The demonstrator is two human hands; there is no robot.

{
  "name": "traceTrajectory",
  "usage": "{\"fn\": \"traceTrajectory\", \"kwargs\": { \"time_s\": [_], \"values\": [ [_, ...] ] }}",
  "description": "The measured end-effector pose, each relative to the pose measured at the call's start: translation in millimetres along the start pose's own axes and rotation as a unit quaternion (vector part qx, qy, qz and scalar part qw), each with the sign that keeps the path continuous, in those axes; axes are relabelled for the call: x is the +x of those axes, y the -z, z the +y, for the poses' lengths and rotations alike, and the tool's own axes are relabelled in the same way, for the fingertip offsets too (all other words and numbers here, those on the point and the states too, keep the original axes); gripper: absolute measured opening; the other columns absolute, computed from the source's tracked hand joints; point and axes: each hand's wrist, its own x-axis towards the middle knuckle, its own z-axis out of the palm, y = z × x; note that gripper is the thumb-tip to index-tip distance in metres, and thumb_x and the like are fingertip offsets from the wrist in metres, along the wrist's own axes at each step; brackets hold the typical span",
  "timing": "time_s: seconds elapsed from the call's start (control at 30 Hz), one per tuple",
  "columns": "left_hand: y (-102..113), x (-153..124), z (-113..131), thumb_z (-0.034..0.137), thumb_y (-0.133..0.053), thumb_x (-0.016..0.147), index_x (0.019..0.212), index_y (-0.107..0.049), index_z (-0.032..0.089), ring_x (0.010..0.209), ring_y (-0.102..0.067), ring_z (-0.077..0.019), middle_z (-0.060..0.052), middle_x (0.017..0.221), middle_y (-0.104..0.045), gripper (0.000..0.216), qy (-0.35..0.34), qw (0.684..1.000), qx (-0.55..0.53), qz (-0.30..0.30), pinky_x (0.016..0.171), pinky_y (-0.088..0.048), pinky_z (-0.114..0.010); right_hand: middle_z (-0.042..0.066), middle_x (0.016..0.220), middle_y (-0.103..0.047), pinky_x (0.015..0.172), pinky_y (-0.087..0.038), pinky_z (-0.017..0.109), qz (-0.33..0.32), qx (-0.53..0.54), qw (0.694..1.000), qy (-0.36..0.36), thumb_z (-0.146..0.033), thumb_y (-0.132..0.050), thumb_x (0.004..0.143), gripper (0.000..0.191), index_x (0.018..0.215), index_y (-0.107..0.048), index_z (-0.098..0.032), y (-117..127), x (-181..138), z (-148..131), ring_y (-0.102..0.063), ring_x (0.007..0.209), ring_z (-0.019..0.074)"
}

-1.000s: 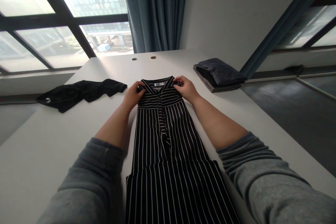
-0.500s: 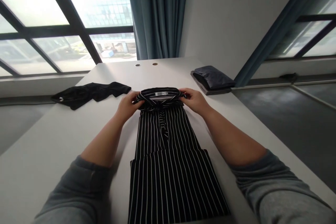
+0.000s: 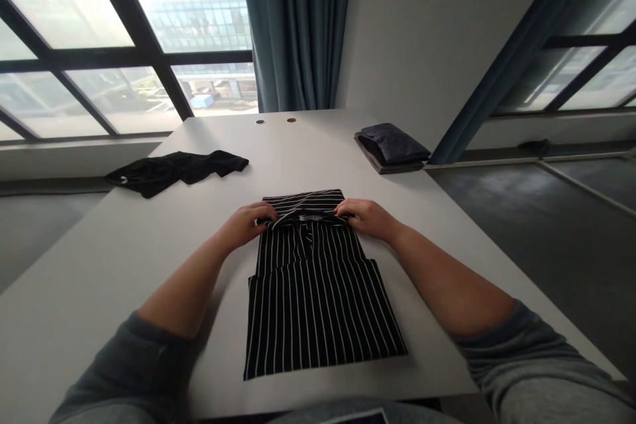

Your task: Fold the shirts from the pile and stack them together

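Observation:
A black garment with thin white stripes (image 3: 318,298) lies lengthwise on the white table (image 3: 99,265) in front of me. Its top end is folded back toward me, forming a short flap (image 3: 304,202). My left hand (image 3: 247,223) pinches the flap's left corner, fingers closed on the cloth. My right hand (image 3: 365,217) grips the flap's right corner the same way. Both forearms are bare, with grey sleeves pushed up to the elbows.
A crumpled black garment (image 3: 173,169) lies at the table's far left. A folded dark pile (image 3: 390,146) sits at the far right edge. Two round cable holes (image 3: 274,121) mark the table's far end, in front of a teal curtain and windows.
Both hands lifted the garment's collar end off the table and brought it toward me, folding it over the body. The visible garment is now shorter.

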Motion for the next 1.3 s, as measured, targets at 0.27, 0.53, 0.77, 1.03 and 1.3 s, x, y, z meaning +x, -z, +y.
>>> {"fn": "traceTrajectory", "kwargs": {
  "time_s": [0.27, 0.53, 0.77, 1.03, 1.3],
  "values": [
    [-8.1, -6.7, 1.2, 0.009, -0.049, 0.075, 0.095, -0.075, 0.028, 0.107, -0.069, -0.0237, -0.002, 0.114, -0.075, 0.038, 0.02, 0.997, 0.02, -0.068, 0.1, -0.055, -0.041, 0.005, 0.129, -0.072, 0.117, -0.05, 0.048, -0.03, -0.057, 0.998, 0.015, -0.006, -0.052, 0.082, 0.04, 0.101, -0.082, -0.026, -7.0, -2.1, 2.6, -0.064, 0.129, 0.0253],
    [-47.2, 27.0, 33.9, 0.041, -0.048, 0.103, 0.132, -0.069, 0.026, 0.133, -0.058, -0.0309, -0.009, 0.141, -0.067, 0.039, 0.098, 0.986, 0.114, 0.07, 0.117, -0.042, -0.05, 0.011, 0.161, -0.047, 0.13, -0.028, 0.057, 0.01, -0.096, 0.995, -0.026, -0.032, -0.056, 0.1, 0.05, 0.149, -0.059, -0.021, -36.0, 21.4, -15.9, -0.03, 0.158, 0.0311],
    [-83.0, 19.9, 5.7, 0.053, -0.048, 0.103, 0.159, -0.044, 0.038, 0.16, -0.024, -0.0348, -0.002, 0.171, -0.035, 0.059, 0.124, 0.981, 0.141, -0.057, 0.129, -0.019, -0.057, 0.011, 0.172, -0.026, 0.129, -0.021, 0.06, -0.126, -0.125, 0.979, -0.104, -0.052, -0.053, 0.102, 0.068, 0.163, -0.04, -0.024, -60.7, 15.2, 8.3, -0.023, 0.16, 0.0369],
    [-58.2, 10.2, -17.0, 0.051, -0.041, 0.104, 0.155, -0.05, 0.03, 0.155, -0.034, -0.0337, -0.01, 0.165, -0.044, 0.055, 0.204, 0.968, 0.132, 0.059, 0.124, -0.03, -0.058, 0.015, 0.17, -0.032, 0.131, -0.02, 0.057, 0.011, -0.114, 0.983, -0.143, -0.062, -0.049, 0.1, 0.075, 0.16, -0.045, -0.016, -52.0, 7.1, 28.5, -0.014, 0.162, 0.0356],
    [-51.4, -8.5, -45.1, 0.056, -0.056, 0.096, 0.133, -0.064, 0.027, 0.155, -0.032, -0.0403, -0.012, 0.16, -0.051, 0.048, 0.319, 0.938, 0.11, 0.077, 0.123, -0.022, -0.066, 0.02, 0.169, -0.03, 0.131, -0.014, 0.061, -0.011, -0.107, 0.96, -0.259, -0.07, -0.069, 0.084, 0.093, 0.155, -0.052, -0.012, -45.5, -8.6, 43.0, -0.003, 0.161, 0.0451]
  ]
}}
